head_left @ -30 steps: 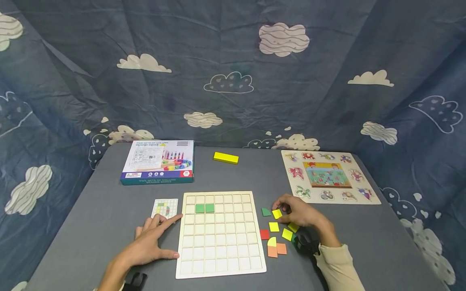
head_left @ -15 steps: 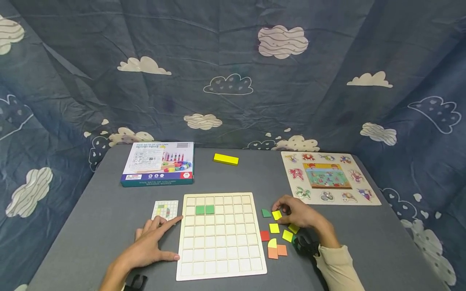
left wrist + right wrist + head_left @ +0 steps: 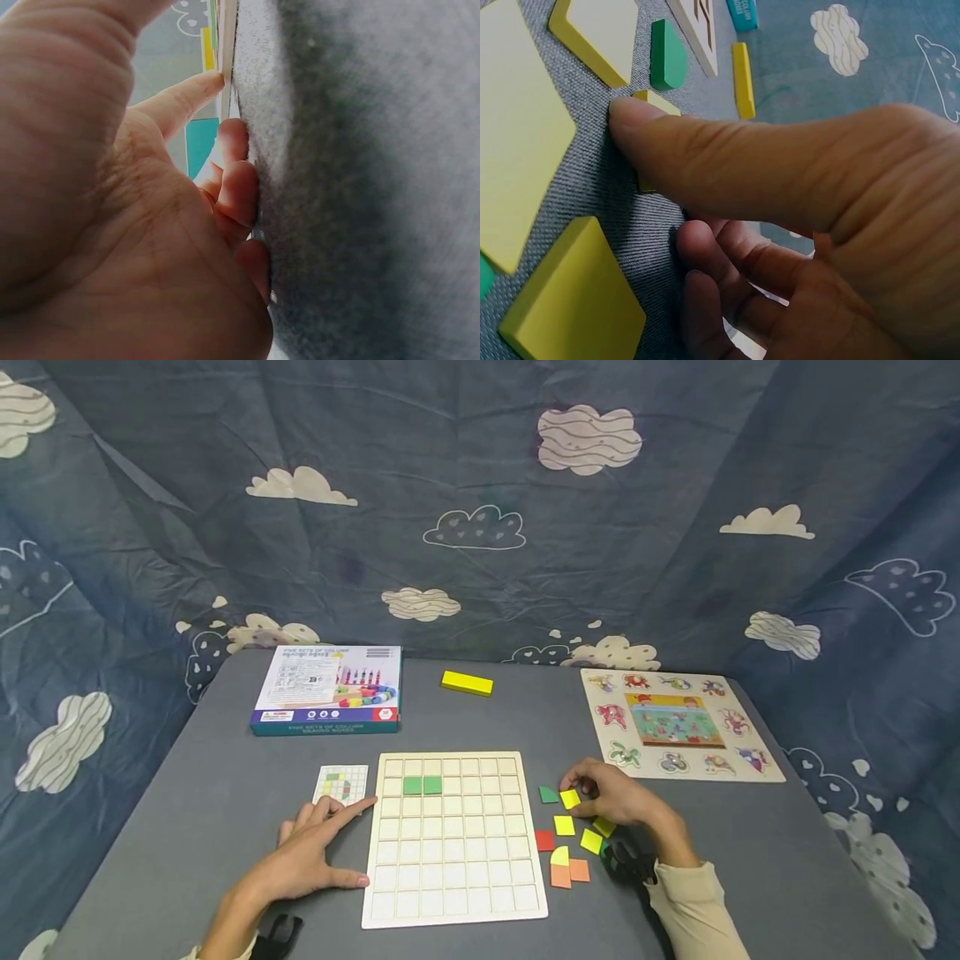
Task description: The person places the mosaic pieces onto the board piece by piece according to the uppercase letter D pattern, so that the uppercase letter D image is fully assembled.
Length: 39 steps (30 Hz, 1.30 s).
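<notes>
My right hand (image 3: 611, 792) pinches a yellow square tile (image 3: 570, 799) between thumb and index finger, low over the table right of the board. In the right wrist view the thumb covers most of that tile (image 3: 657, 103). My left hand (image 3: 303, 852) lies at the left side of the wooden grid board (image 3: 455, 852), thumb and index finger spread with their tips at its edge. Two green square tiles (image 3: 422, 785) sit side by side in the board's second row. A small pattern card (image 3: 341, 783) lies just beyond the left fingers.
Around the right hand lie a green quarter-round tile (image 3: 548, 795), a red tile (image 3: 544, 841), orange tiles (image 3: 579, 870) and several more yellow tiles (image 3: 564, 825). Farther back are a boxed bead set (image 3: 326, 690), a yellow bar (image 3: 467, 683) and a sea-animal puzzle board (image 3: 675, 722).
Both hands keep their places, the right one still pinching the yellow tile. Only the head view shifts slightly.
</notes>
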Available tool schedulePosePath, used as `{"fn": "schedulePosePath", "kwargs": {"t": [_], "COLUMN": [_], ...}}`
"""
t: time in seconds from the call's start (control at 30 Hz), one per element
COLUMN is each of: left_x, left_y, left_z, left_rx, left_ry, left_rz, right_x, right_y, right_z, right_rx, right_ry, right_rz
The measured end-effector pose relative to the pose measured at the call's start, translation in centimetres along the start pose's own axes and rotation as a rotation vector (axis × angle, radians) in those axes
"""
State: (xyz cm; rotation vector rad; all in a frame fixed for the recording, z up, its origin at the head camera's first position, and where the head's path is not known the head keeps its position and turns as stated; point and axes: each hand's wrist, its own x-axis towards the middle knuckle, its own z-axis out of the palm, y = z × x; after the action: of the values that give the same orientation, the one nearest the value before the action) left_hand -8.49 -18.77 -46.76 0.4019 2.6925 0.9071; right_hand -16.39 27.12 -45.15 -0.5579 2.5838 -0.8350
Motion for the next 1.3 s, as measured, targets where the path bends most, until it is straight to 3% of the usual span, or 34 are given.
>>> {"fn": "schedulePosePath", "kwargs": {"t": [0.67,1.3], "left_x": [0.06,0.0], "left_y": [0.01,-0.27], "left_z": [0.35,0.15], "left_rx": [-0.015,-0.005], "left_ry": [-0.002,-0.001], "left_rz": [-0.007,-0.007], "right_x": [-0.11,0.31], "right_y": [0.27,0.21], "right_z": [0.15,-0.06], "right_rx": [-0.003,-0.115], "right_ry": [-0.002,0.045], "right_rz": [-0.009,-0.108]}}
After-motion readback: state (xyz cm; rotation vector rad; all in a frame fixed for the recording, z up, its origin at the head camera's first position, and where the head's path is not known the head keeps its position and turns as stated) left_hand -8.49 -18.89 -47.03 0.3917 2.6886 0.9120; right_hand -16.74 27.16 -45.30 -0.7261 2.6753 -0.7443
